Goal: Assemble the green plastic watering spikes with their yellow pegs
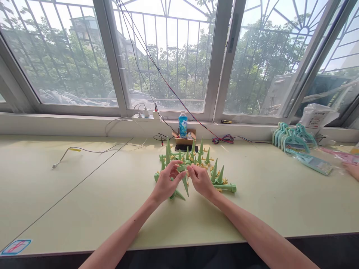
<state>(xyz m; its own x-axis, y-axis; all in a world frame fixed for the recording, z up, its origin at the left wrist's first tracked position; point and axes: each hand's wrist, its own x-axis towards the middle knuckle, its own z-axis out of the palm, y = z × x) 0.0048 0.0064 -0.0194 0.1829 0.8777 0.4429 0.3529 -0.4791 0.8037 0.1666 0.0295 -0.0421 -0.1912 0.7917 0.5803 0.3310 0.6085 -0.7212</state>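
My left hand (165,182) is closed round the wide collar of a green plant-watering spike (185,186), whose narrow tip slants down towards me. Close beside it, my right hand (201,181) is closed in a pinch near the collar; whatever sits between its fingertips is hidden. Several more green spikes (220,175) stand or lie about my hands, with small yellow valve pieces (208,159) among them. A spike with a ridged collar (233,188) lies on its side to the right. Under my left hand another green cone (179,194) lies on the table.
Behind the spikes are a dark phone (186,148), a small cardboard box (183,141) and a blue bottle (183,125). Cables (223,139) lie along the sill. Turquoise hangers (294,138) stand at right, near another person's hand (352,170). A loose cable (66,151) lies left.
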